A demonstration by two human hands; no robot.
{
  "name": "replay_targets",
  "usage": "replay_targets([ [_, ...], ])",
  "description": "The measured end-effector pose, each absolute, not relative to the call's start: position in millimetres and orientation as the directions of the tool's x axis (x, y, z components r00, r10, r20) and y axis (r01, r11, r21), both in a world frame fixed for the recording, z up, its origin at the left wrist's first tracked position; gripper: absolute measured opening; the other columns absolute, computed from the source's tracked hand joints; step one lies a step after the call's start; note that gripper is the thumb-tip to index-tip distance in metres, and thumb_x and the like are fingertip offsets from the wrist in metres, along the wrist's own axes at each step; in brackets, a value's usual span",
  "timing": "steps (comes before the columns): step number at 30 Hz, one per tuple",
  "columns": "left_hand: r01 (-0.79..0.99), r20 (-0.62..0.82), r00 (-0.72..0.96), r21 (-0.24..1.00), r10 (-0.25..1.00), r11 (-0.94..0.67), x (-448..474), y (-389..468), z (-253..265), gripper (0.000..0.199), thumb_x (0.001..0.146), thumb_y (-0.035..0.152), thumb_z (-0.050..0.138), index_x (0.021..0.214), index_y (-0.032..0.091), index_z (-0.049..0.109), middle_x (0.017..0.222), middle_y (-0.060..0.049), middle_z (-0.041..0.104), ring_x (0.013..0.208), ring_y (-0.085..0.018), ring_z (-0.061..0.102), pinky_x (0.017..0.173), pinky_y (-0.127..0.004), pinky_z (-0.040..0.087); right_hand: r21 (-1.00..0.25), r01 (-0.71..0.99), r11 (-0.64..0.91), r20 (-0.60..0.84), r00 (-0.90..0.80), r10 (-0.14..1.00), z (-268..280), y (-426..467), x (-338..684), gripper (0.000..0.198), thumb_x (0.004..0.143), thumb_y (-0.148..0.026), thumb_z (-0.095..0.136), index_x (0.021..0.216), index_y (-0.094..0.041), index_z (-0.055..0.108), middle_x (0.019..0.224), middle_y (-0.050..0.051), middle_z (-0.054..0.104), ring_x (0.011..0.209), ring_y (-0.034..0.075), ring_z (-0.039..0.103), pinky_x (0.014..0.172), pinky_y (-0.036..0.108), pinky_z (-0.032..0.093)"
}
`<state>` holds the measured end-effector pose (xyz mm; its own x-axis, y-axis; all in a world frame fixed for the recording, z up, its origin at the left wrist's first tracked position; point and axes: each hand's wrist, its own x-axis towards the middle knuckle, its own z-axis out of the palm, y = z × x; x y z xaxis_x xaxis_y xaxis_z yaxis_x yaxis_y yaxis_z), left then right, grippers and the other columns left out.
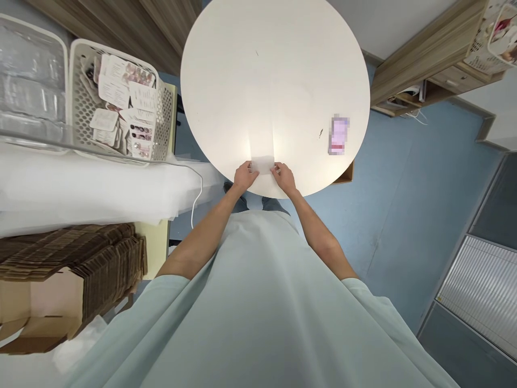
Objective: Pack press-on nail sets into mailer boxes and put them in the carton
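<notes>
Near the close edge of a round white table, both of my hands pinch a small pale, slightly see-through rectangular piece. Its exact kind is hard to tell against the white surface. My left hand grips its left side, thumb toward me and fingertips curled around the edge. Opposite, my right hand has the right side between thumb and fingers. A bright rectangular reflection lies on the table just beyond the piece. Farther right on the tabletop is a pinkish-purple rectangular object, blurred by pixels.
On my left, a white perforated basket holds many printed cards with small items. Beside it is a bin of clear plastic containers. White sheeting, a white cable and stacked cardboard boxes lie closer. Wooden shelving stands at right.
</notes>
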<state>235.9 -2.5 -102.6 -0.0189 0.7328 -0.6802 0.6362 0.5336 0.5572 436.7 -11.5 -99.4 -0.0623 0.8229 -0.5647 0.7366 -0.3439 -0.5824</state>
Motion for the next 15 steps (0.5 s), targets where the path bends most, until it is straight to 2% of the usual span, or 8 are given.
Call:
replay_targets([
  [5,0.638,-0.662,-0.097,0.532,0.744,0.556,244.6,0.9,-109.0,0.043,0.098,0.025,0.067,0.140,0.021,0.069,0.146,-0.012,0.078,0.126,-0.030,0.076,0.113,-0.042,0.060,-0.526,0.756,-0.390,-0.582,0.015,0.813,-106.8,-1.7,430.0,0.037,0.115,-0.038,0.057,0.143,-0.019,0.072,0.135,0.012,0.080,0.124,0.027,0.074,0.111,0.039,0.059],
  [9,0.661,-0.653,-0.111,0.514,0.749,0.546,249.3,1.6,-109.8,0.058,0.101,0.025,0.066,0.158,0.018,0.060,0.149,-0.017,0.075,0.135,-0.034,0.073,0.119,-0.048,0.058,-0.477,0.764,-0.434,-0.616,0.061,0.785,-107.3,2.3,426.6,0.032,0.115,-0.036,0.059,0.138,-0.020,0.072,0.132,0.011,0.081,0.126,0.028,0.074,0.110,0.042,0.060],
  [12,0.737,-0.604,-0.105,0.486,0.790,0.470,249.0,1.4,-109.3,0.074,0.104,0.027,0.067,0.173,0.015,0.044,0.163,-0.024,0.063,0.148,-0.040,0.066,0.125,-0.054,0.054,-0.454,0.795,-0.402,-0.594,0.067,0.802,-103.8,3.7,422.7,0.034,0.114,-0.033,0.059,0.143,-0.019,0.069,0.138,0.014,0.077,0.128,0.030,0.074,0.111,0.046,0.062],
  [15,0.815,-0.464,0.033,0.525,0.885,0.245,245.9,3.5,-112.0,0.083,0.105,0.028,0.068,0.179,0.014,0.035,0.181,-0.029,0.043,0.168,-0.046,0.046,0.136,-0.061,0.041,-0.489,0.842,-0.227,-0.490,-0.050,0.870,-100.5,6.3,418.7,0.044,0.111,-0.019,0.052,0.153,-0.017,0.065,0.162,0.020,0.064,0.147,0.033,0.063,0.122,0.052,0.058],
])
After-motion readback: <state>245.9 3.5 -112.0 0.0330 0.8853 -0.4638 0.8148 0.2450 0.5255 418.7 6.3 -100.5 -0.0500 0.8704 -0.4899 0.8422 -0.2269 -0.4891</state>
